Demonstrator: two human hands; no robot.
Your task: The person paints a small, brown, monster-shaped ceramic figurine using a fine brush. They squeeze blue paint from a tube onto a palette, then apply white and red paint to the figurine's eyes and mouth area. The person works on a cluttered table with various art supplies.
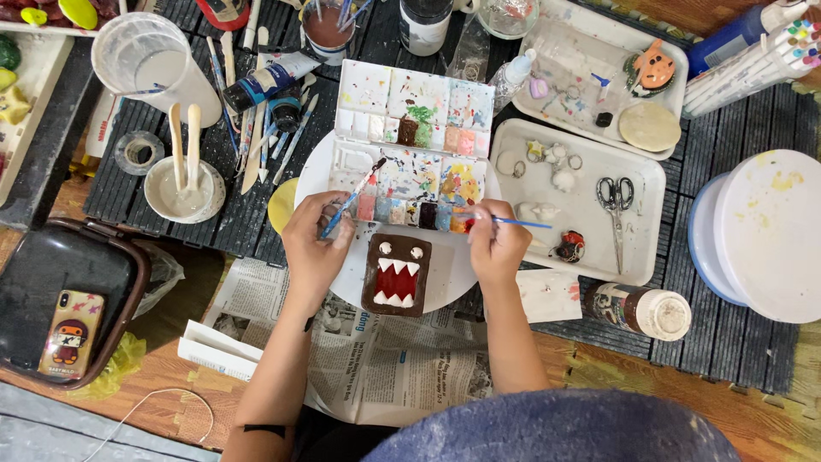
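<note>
A brown rectangular clay figure [397,275] with a red mouth and white teeth lies on a round white board [445,282]. My left hand [315,242] sits just left of it, holding a blue-handled brush [352,198] whose tip points up at the open paint palette [412,145]. My right hand [496,245], to the right of the figure, grips a thin blue brush [518,223]. That brush lies across the palette's lower row of paint wells.
Two white trays [637,224] with scissors [615,204] and small clay pieces lie to the right. A white lidded tub [761,235] is far right. Cups, tubes and brushes crowd the upper left. A phone [68,334] rests in a black tray [43,265]. Newspaper [376,351] lies below the board.
</note>
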